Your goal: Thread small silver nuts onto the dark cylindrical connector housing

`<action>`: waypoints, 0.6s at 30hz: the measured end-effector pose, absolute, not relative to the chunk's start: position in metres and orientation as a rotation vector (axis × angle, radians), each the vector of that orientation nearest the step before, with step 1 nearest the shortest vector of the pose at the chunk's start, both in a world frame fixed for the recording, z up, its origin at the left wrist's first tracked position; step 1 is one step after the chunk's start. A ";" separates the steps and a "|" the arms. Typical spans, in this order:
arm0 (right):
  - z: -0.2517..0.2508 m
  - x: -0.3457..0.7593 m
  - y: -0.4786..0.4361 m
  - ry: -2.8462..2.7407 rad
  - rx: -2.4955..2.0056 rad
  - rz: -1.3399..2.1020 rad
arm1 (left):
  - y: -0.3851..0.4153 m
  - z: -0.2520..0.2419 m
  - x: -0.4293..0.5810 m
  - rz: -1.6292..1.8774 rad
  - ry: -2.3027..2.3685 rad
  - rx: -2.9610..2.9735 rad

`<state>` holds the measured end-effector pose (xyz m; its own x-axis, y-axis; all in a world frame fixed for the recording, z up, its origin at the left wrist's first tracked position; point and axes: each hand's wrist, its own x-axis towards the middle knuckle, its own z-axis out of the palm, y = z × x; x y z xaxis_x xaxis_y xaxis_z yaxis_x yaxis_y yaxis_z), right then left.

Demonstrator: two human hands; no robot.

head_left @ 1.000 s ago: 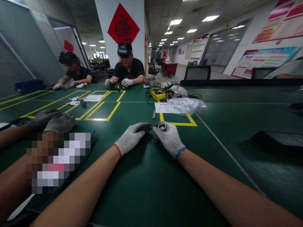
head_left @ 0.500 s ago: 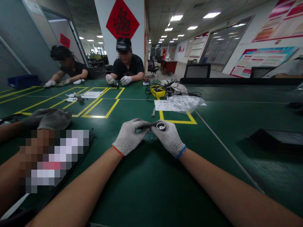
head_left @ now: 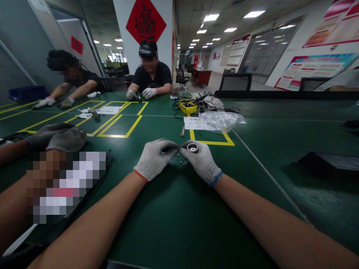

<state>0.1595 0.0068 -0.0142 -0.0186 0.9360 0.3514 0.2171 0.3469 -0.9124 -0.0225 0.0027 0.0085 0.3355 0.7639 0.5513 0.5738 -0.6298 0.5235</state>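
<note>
My left hand (head_left: 155,158), in a pale knit glove with an orange cuff, pinches thumb and forefinger together. Whatever sits at its fingertips is too small to name. Touching or nearly touching those tips, the fingers of my right hand (head_left: 202,162), gloved with a blue cuff, are also closed. A round cup-shaped part (head_left: 192,148) with a pale rim and small bits inside is held in that right hand, its opening facing up. Several small ring-like metal pieces, perhaps nuts (head_left: 183,163), lie on the green table (head_left: 179,216) just below my fingertips.
Beyond my hands lie a small metal cylinder (head_left: 183,130), a clear plastic bag (head_left: 217,121) on paper, and a yellow box (head_left: 187,106) among cables. A co-worker's gloved hands (head_left: 66,138) are close on the left. A black object (head_left: 328,164) lies right.
My hands keep nearly the same pose, fingertips still together around the small piece. The seated person at far left has leaned left, hands spread farther apart.
</note>
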 end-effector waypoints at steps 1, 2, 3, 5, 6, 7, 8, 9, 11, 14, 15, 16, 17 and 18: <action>-0.014 0.159 0.006 -1.507 -1.097 0.806 | 0.003 0.009 -0.023 1.183 1.217 2.354; -0.013 0.159 0.006 -1.515 -1.096 0.797 | 0.003 0.009 -0.023 1.195 1.223 2.342; -0.013 0.159 0.005 -1.526 -1.095 0.784 | 0.003 0.010 -0.023 1.210 1.230 2.329; -0.012 0.158 0.003 -1.560 -1.090 0.746 | 0.000 0.013 -0.024 1.242 1.246 2.305; -0.011 0.157 0.001 -1.582 -1.086 0.722 | -0.002 0.015 -0.023 1.258 1.251 2.295; -0.010 0.156 0.000 -1.607 -1.082 0.696 | -0.004 0.018 -0.023 1.270 1.253 2.289; -0.010 0.155 -0.002 -1.633 -1.079 0.672 | -0.007 0.020 -0.022 1.273 1.246 2.294; -0.009 0.154 -0.003 -1.663 -1.076 0.652 | -0.009 0.023 -0.021 1.260 1.226 2.312; -0.009 0.153 -0.005 -1.730 -1.069 0.630 | -0.015 0.027 -0.019 1.206 1.158 2.388; -0.008 0.153 -0.007 -1.817 -1.053 0.629 | -0.019 0.030 -0.017 1.131 1.078 2.531; -0.008 0.153 -0.007 -1.837 -1.048 0.630 | -0.019 0.030 -0.017 1.115 1.062 2.566; -0.008 0.154 -0.007 -1.854 -1.044 0.628 | -0.019 0.030 -0.018 1.099 1.050 2.594; -0.008 0.154 -0.008 -1.871 -1.041 0.624 | -0.018 0.030 -0.019 1.078 1.038 2.616; -0.008 0.154 -0.008 -1.888 -1.037 0.617 | -0.018 0.030 -0.019 1.052 1.025 2.639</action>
<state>0.1537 -0.0081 -0.0081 -0.2741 0.8478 0.4539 0.4161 0.5301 -0.7388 -0.0193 -0.0180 0.0303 0.5287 0.6330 0.5655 0.5485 -0.7632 0.3415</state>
